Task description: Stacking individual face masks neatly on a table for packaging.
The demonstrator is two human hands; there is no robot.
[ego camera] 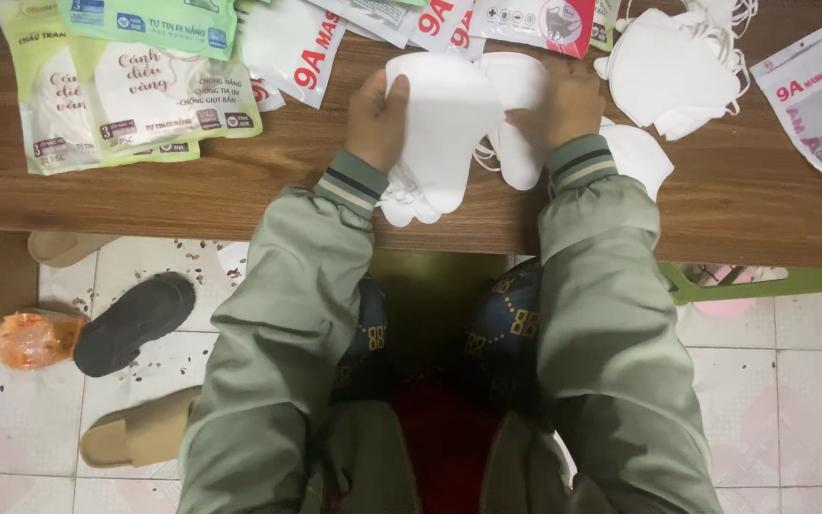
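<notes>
In the head view, the left hand (380, 116) pinches the upper edge of a stack of white face masks (440, 133) between thumb and curled fingers, while the right hand (556, 107) lies closed over the stack's other side, its fingers partly hidden behind the fabric. The stack sits at the near edge of the wooden table (268, 181), and its lower tips hang just over that edge, so a loosened pinch could probably let the bottom masks slide off to the floor; the thin ear loops near the cuff could also snag on a sleeve. A further pile of white masks (673, 71) lies toward the far right edge, green-and-white packets (130, 90) crowd the far left corner, and red-lettered white packets (815, 90) line the far edge and the right side. Below, the tiled floor (11, 419) is strewn with small dark husks, a dark slipper (133, 322), a tan slipper (140, 433) and an orange bag (38, 338).
</notes>
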